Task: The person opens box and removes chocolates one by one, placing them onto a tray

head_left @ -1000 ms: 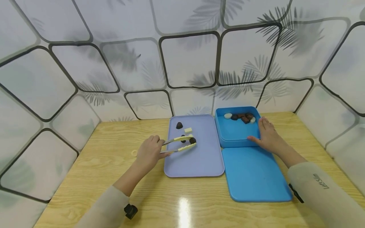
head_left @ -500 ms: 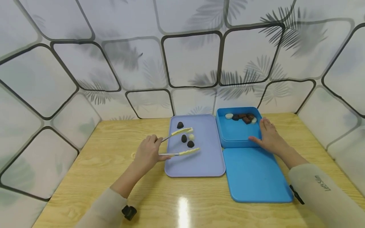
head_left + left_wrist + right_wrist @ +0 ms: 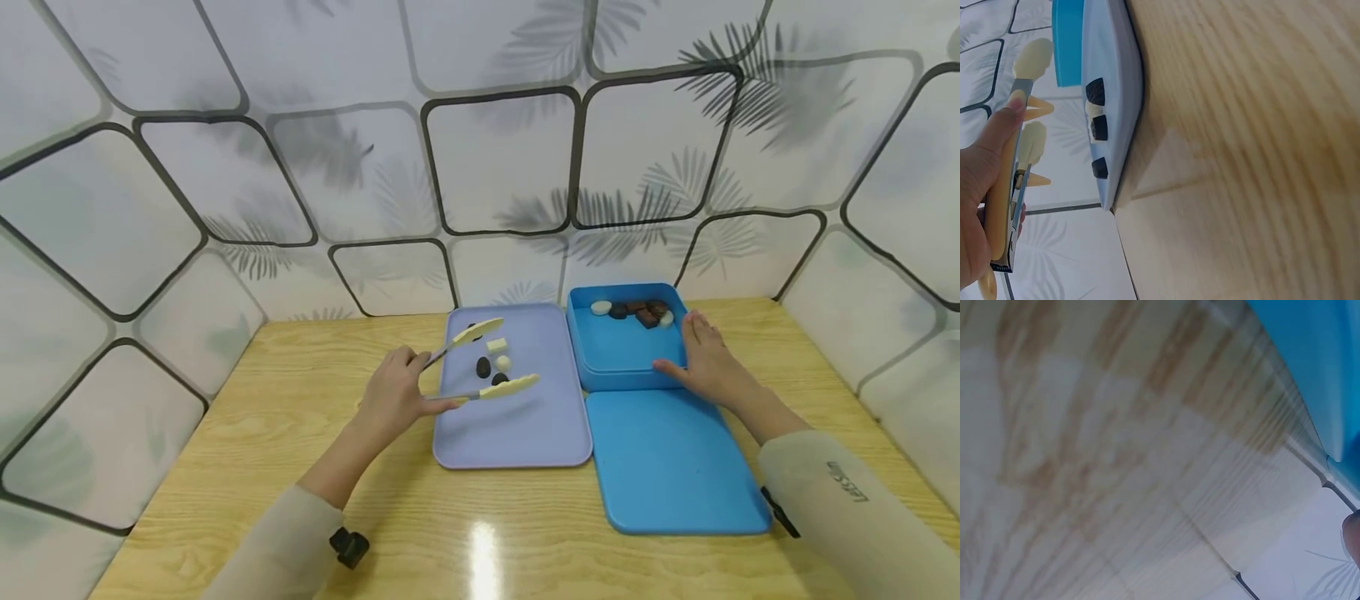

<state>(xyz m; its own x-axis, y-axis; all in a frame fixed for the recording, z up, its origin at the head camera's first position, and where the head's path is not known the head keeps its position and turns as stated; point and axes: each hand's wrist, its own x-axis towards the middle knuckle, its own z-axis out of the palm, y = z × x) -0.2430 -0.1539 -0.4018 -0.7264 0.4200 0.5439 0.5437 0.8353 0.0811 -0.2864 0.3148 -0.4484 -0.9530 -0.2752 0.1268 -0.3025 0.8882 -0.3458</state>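
My left hand (image 3: pixel 390 396) grips a pair of tongs (image 3: pixel 510 387) with pale yellow tips, spread apart over the lilac tray (image 3: pixel 525 437) with nothing between them. On the tray lie a dark oval chocolate (image 3: pixel 483 367), a white rectangular piece (image 3: pixel 497 345) and a white round one (image 3: pixel 503 364). The lower tip partly covers a dark round chocolate (image 3: pixel 499 378); the upper tip overlaps another dark one. In the left wrist view, my thumb (image 3: pixel 1007 122) lies along one arm of the tongs. My right hand (image 3: pixel 708 362) touches the right side of the blue box (image 3: pixel 630 380), its fingers straight.
Several brown and white chocolates (image 3: pixel 647 317) sit along the back of the blue box. A flat blue lid (image 3: pixel 675 467) lies in front of it on the wooden table (image 3: pixel 420 533). A patterned fabric wall (image 3: pixel 502 167) stands behind and at both sides.
The tongs' tips have parted from around the dark round chocolate, which stays on the tray. The tongs have since lifted and shifted slightly. The right hand keeps its place at the box.
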